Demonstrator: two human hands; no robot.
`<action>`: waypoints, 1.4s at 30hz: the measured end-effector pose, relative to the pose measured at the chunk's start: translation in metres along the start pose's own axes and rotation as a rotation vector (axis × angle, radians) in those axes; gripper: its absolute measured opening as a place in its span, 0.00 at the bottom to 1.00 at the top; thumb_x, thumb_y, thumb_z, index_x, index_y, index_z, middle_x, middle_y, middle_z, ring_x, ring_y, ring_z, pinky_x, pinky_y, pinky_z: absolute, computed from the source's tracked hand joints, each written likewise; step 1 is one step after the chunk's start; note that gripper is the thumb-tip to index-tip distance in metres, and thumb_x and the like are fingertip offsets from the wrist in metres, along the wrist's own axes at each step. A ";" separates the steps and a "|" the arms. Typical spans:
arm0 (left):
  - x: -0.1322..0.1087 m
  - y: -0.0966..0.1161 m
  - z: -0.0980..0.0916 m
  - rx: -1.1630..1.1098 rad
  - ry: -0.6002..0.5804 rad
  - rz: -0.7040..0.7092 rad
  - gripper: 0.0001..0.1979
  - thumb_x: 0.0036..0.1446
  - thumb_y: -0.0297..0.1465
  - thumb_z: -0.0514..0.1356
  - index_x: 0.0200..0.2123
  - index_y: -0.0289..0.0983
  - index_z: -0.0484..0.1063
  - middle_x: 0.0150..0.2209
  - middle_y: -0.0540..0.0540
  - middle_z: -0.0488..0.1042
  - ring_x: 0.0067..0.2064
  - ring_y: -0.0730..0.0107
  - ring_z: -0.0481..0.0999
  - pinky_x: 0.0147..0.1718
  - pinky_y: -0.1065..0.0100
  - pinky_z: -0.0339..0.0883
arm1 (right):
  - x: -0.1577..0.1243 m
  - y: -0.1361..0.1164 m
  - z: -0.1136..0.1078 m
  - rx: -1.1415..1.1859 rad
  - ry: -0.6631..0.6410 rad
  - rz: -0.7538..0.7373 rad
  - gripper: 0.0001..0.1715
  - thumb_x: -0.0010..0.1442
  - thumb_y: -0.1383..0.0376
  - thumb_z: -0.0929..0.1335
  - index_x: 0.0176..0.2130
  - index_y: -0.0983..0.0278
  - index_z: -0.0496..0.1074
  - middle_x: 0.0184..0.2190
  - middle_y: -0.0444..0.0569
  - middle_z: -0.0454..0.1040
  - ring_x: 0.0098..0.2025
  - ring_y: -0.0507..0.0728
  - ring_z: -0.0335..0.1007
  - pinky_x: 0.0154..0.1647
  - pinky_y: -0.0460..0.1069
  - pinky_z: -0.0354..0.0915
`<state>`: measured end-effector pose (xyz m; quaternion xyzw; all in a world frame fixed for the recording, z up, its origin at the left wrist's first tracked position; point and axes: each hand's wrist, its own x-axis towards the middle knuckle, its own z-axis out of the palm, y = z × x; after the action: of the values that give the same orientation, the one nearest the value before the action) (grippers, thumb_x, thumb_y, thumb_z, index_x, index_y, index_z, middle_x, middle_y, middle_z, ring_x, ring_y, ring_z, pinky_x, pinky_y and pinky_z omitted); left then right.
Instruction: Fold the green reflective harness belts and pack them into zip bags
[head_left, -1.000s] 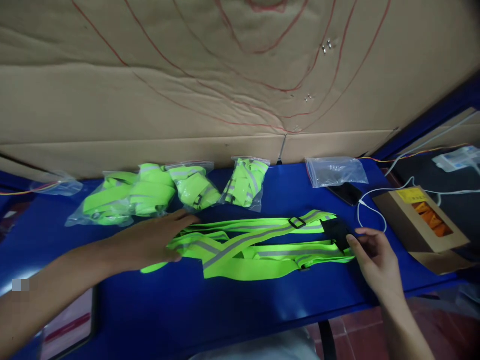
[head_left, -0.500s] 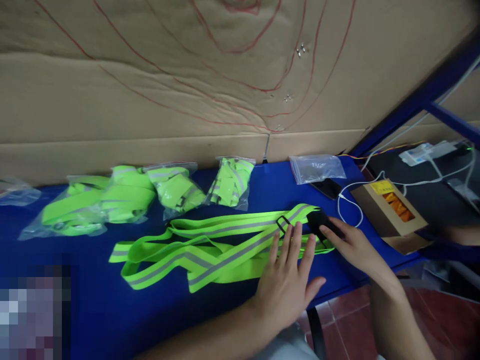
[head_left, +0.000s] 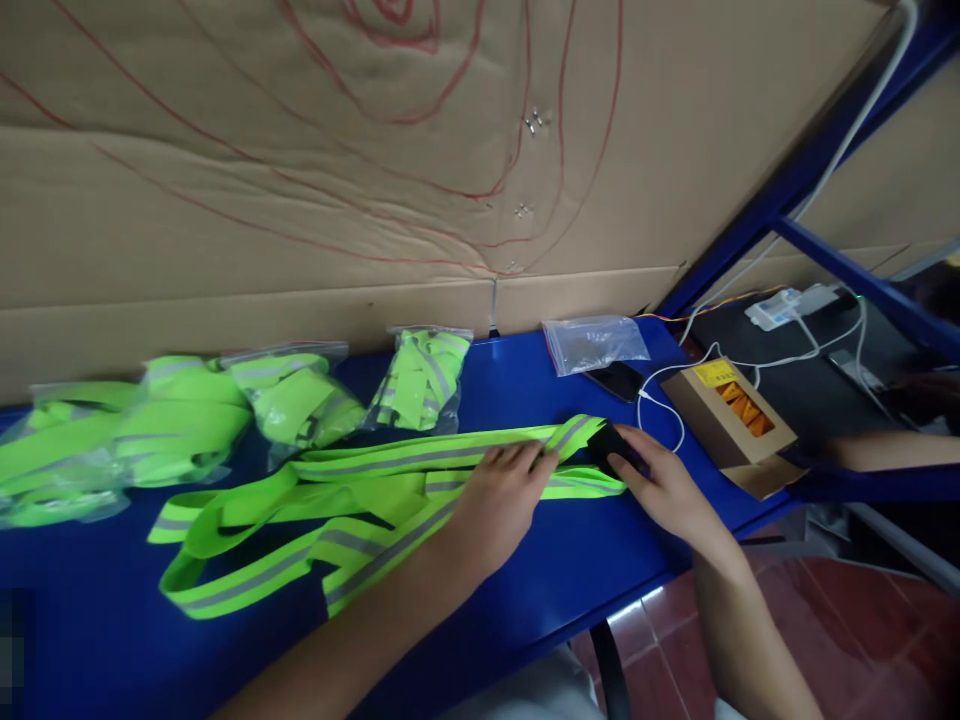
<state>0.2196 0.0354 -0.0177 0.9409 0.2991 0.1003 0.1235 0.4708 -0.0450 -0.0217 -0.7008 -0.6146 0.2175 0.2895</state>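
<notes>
A neon-yellow reflective strap [head_left: 247, 592] with a grey stripe lies in loose loops on the blue table [head_left: 555, 590]. My left hand [head_left: 499, 505] has its fingers curled over the strap near its right end, closed on it; the strap's black slider there is mostly hidden by the fingers. At the far right end sits a black piece [head_left: 606, 447] of the strap, pinched between the thumb and fingers of my right hand [head_left: 667, 485]. Several clear bags with folded neon straps [head_left: 420, 380] stand along the back of the table.
A flat clear zip bag [head_left: 596, 345] partly covers a dark phone [head_left: 616, 380]. A white cable [head_left: 660, 400] runs beside it. An open cardboard box [head_left: 757, 450] shows orange contents. Another person's arm [head_left: 892, 450] reaches in at right. Cardboard [head_left: 300, 230] with red lines stands behind.
My left hand has gone from flat, spread fingers to curled fingers gripping the strap near the slider. My right hand keeps hold of the black piece. The view has shifted right.
</notes>
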 end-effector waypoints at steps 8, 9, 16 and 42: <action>0.000 -0.018 -0.009 0.004 -0.034 -0.003 0.22 0.64 0.19 0.54 0.58 0.42 0.72 0.53 0.44 0.79 0.53 0.55 0.80 0.51 0.52 0.76 | -0.003 -0.023 0.010 -0.100 -0.079 -0.264 0.33 0.75 0.58 0.61 0.74 0.55 0.51 0.78 0.53 0.42 0.78 0.62 0.39 0.75 0.66 0.50; -0.001 -0.018 -0.007 0.014 -0.037 0.010 0.23 0.65 0.19 0.54 0.59 0.42 0.72 0.54 0.44 0.78 0.54 0.54 0.79 0.52 0.50 0.76 | 0.000 -0.027 0.008 -0.147 -0.122 -0.327 0.35 0.75 0.55 0.62 0.74 0.56 0.51 0.77 0.54 0.43 0.78 0.63 0.40 0.75 0.67 0.49; -0.035 -0.030 -0.009 0.147 -0.045 -0.040 0.31 0.66 0.19 0.53 0.69 0.44 0.61 0.62 0.40 0.73 0.58 0.54 0.78 0.54 0.52 0.75 | 0.024 -0.053 0.006 -0.502 -0.261 -0.550 0.22 0.75 0.56 0.63 0.63 0.57 0.71 0.62 0.50 0.74 0.68 0.59 0.64 0.76 0.66 0.45; -0.167 -0.056 -0.034 0.250 -0.040 -0.133 0.29 0.67 0.35 0.56 0.70 0.45 0.59 0.56 0.41 0.78 0.51 0.53 0.80 0.45 0.56 0.73 | 0.033 -0.083 0.038 -0.459 -0.443 -0.608 0.22 0.72 0.65 0.66 0.63 0.57 0.73 0.53 0.53 0.77 0.57 0.62 0.71 0.60 0.60 0.67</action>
<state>0.0465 -0.0126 -0.0207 0.9288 0.3686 0.0351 0.0179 0.3891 -0.0009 0.0077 -0.4708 -0.8725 0.1252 0.0383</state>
